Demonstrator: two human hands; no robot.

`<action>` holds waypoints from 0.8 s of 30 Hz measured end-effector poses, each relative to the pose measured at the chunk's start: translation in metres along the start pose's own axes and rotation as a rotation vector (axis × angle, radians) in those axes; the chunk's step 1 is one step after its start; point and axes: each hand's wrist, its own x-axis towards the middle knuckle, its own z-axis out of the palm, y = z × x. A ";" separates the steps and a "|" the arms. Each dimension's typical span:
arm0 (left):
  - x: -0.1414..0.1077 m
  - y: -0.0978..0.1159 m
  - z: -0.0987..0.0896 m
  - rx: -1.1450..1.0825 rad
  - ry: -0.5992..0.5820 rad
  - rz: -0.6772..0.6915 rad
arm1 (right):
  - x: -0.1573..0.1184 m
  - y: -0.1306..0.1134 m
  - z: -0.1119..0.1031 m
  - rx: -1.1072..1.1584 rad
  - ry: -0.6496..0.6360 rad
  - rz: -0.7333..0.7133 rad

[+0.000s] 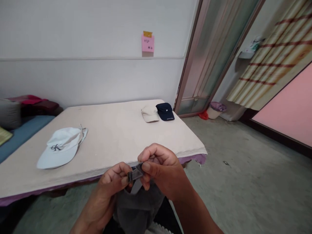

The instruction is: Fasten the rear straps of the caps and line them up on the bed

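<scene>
A dark grey cap [138, 209] hangs below my two hands, close to my lap. Its back strap [137, 173] stretches between them, with a small buckle [129, 177] at the left end. My left hand [108, 187] pinches the buckle end between thumb and fingers. The other part of the strap is in the closed thumb and fingers of my right hand [165, 169]. Fingertips cover part of the strap, so how it threads through the buckle cannot be made out.
Ahead is a bed-like platform [109, 143] with a pale cover. A white cap [64, 146] lies on its left; a beige cap [149, 113] and a navy cap [165, 111] lie together at the far right. A pink note [148, 43] hangs on the wall. A bin [215, 111] stands by the sliding door.
</scene>
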 end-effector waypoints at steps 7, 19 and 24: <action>-0.004 0.001 0.002 -0.001 0.081 0.015 | -0.005 0.002 -0.002 -0.144 0.045 0.077; -0.006 -0.001 0.007 0.195 0.270 0.044 | -0.011 0.003 0.004 -0.543 0.091 0.114; -0.005 -0.002 0.011 0.228 0.329 0.052 | -0.014 0.001 0.005 -0.742 0.089 0.071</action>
